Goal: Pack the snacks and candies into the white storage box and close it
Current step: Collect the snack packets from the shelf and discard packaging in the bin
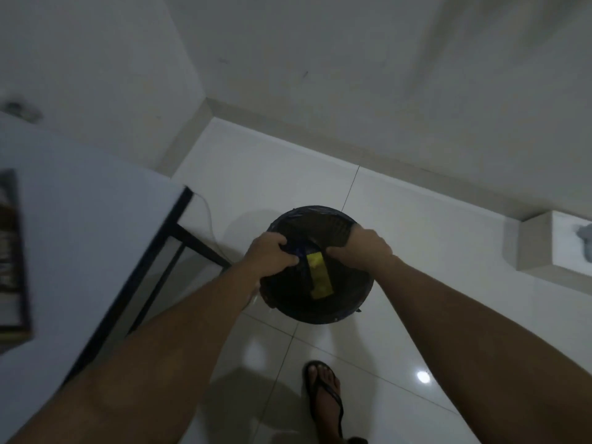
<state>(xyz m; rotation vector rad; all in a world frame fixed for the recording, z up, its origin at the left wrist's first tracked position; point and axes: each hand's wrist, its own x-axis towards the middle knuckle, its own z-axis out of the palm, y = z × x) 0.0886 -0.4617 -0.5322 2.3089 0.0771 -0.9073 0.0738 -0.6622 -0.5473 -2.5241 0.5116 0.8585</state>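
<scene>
Over the floor tiles (416,225), both arms reach down to a dark round bin (320,302) with a dark liner. Left hand (270,256) has its fingers curled on a fold of the liner at the bin's near-left rim; right hand (363,249) pinches the liner opposite. Judgement: the two grips pull the liner apart or straighten it over the rim, so the mouth stays open. A yellow wrapper (318,277) lies inside, between the hands.

White storage box: not in view. Snacks and candies: none identifiable, unless the yellow wrapper is one; cannot tell. Judgement: this is a side step (rubbish disposal), packing not visibly under way.

Surroundings: white desk (80,203) with dark frame at left, just beside the bin; a blurred dark object (11,251) on its left edge. A thin cable (209,219) drops behind the desk corner. A sandalled foot (325,395) stands near the bin. A low white ledge (544,248) juts from the right wall. Nothing blocks the bin.
</scene>
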